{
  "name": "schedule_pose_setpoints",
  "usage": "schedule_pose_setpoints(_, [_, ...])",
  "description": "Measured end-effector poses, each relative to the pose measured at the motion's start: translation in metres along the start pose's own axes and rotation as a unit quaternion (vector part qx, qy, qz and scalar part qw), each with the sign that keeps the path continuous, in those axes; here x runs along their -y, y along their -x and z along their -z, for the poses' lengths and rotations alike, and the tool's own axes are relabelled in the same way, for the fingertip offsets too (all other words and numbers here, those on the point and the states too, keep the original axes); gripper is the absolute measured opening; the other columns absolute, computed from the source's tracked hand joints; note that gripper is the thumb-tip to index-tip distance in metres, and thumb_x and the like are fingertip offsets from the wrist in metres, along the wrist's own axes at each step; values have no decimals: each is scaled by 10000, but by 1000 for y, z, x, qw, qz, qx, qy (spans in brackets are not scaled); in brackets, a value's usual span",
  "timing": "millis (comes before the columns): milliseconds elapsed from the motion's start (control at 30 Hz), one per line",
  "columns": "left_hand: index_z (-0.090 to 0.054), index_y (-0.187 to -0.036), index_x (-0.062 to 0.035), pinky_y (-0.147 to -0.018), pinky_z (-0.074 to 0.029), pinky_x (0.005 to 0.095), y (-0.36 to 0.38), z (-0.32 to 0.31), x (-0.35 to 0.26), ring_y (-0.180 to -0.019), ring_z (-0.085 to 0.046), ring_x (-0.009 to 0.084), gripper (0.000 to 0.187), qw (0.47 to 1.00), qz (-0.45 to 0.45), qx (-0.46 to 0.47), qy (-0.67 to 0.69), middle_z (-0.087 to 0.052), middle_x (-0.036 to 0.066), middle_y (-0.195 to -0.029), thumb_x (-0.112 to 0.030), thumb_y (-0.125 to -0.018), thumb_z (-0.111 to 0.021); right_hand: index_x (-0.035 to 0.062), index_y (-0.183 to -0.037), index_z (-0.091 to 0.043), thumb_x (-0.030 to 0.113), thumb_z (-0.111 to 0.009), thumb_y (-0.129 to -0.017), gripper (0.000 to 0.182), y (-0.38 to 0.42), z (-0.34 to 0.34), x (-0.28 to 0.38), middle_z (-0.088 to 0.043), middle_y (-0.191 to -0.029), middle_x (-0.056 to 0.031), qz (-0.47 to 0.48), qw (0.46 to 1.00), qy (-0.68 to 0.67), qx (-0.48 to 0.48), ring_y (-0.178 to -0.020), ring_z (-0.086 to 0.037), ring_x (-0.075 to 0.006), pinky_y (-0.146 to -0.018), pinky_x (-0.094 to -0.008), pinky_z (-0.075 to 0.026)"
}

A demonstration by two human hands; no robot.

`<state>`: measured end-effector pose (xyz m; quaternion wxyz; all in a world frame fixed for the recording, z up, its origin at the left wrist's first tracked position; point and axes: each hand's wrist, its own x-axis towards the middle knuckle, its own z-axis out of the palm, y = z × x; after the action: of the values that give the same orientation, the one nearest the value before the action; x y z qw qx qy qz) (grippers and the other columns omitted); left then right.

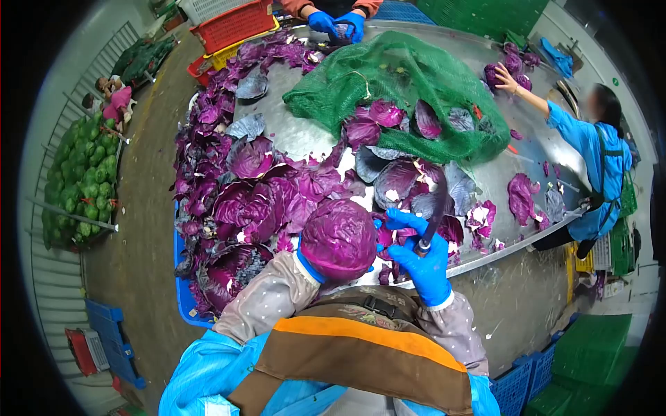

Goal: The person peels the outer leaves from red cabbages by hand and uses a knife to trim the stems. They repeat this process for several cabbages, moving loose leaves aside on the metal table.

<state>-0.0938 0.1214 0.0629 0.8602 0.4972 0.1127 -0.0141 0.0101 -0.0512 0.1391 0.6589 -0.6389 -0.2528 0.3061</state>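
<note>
My left hand (pixel 309 265), in a blue glove, cradles a peeled head of red cabbage (pixel 338 240); the cabbage covers most of it. My right hand (pixel 424 267), also gloved in blue, is closed around the handle of a knife (pixel 436 215). Its dark, curved blade points up and away from me. The thumb and a finger of that hand are stretched toward the cabbage. Loose purple outer leaves (pixel 253 208) lie heaped to the left and in front of my hands.
A green mesh bag (pixel 444 76) lies over leaves on the metal table (pixel 291 128). Across it, a co-worker's gloved hands (pixel 338 26) hold a cabbage. On the right, another co-worker's hand (pixel 506 78) reaches to several cabbages (pixel 513 64). A blue crate (pixel 186 299) stands at left below the leaves.
</note>
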Motion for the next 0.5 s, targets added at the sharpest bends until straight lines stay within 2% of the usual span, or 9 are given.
schedule_pose_setpoints(100, [-374, -1397, -98, -1123, -291, 475, 3, -8, -9, -1307, -402, 297, 514, 951, 58, 25, 304, -433, 126, -1408, -398, -989, -290, 9, -1263, -554, 109, -811, -719, 610, -4, -9, -11, -595, -1235, -118, 181, 981, 57, 43, -1045, -584, -151, -900, -312, -482])
schedule_pose_setpoints(167, [-372, -1401, -95, -1121, -292, 485, -6, 21, 26, -1314, -396, 310, 528, 766, 72, 106, 630, -416, 142, -1423, -411, -981, -333, 3, -1338, -473, 138, -821, -711, 729, 0, -14, -10, -544, -1310, -127, 152, 984, 59, 70, -1212, -506, -198, -1045, -379, -387])
schedule_pose_setpoints(200, [-313, -1437, -91, -1125, -288, 475, 0, 5, 16, -1314, -399, 305, 501, 843, -24, 126, 523, -382, 141, -1447, -360, -1016, -275, 12, -1360, -448, 133, -819, -712, 757, 1, -20, -15, -537, -1317, -128, 123, 991, 22, 53, -1216, -503, -198, -1049, -378, -382])
schedule_pose_setpoints(233, [-302, -1442, -92, -1123, -290, 480, 2, -4, 11, -1322, -389, 308, 514, 851, -25, 113, 512, -365, 137, -1458, -377, -1015, -278, 21, -1382, -423, 129, -818, -712, 784, 0, -19, -22, -531, -1325, -129, 95, 995, -13, 34, -1220, -499, -198, -1053, -377, -378])
schedule_pose_setpoints(267, [-292, -1448, -94, -1120, -292, 484, 1, -12, 7, -1329, -379, 312, 527, 858, -27, 103, 502, -348, 134, -1470, -393, -1014, -281, 55, -1436, -339, 113, -798, -732, 842, -7, -9, -38, -497, -1356, -143, 81, 991, -99, 41, -1039, -603, -188, -891, -330, -502])
schedule_pose_setpoints(300, [-281, -1453, -96, -1118, -293, 489, 0, -24, 1, -1336, -370, 316, 540, 865, -30, 93, 493, -331, 130, -1482, -410, -1013, -285, 55, -1432, -337, 138, -730, -788, 758, 0, 4, -31, -544, -1274, -118, -44, 992, -111, 26, -808, -616, -161, -661, -315, -515])
schedule_pose_setpoints(367, [-192, -1494, -176, -1100, -309, 522, 3, -59, -24, -1354, -349, 310, 613, 934, 26, -24, 355, -291, 111, -1506, -455, -984, -388, 91, -1340, -449, 218, -704, -828, 586, 14, 22, -65, -627, -974, -76, -100, 976, -195, -4, -558, -511, -118, -472, -288, -440])
schedule_pose_setpoints(433, [-97, -1510, -275, -1098, -302, 524, 4, -74, -23, -1380, -308, 293, 713, 985, 4, 9, 174, -215, 79, -1539, -440, -946, -501, 108, -1222, -527, 352, -623, -889, 424, 15, 48, -93, -567, -737, -37, -99, 916, -387, -25, -503, -484, -132, -435, -254, -399])
schedule_pose_setpoints(500, [-45, -1514, -316, -1081, -318, 462, -15, -77, -24, -1409, -246, 273, 893, 977, 47, 119, 171, -150, 40, -1561, -308, -867, -661, 128, -1183, -559, 497, -421, -959, 453, 12, 87, -91, -620, -822, -29, -101, 838, -535, -43, -439, -435, -117, -415, -241, -383])
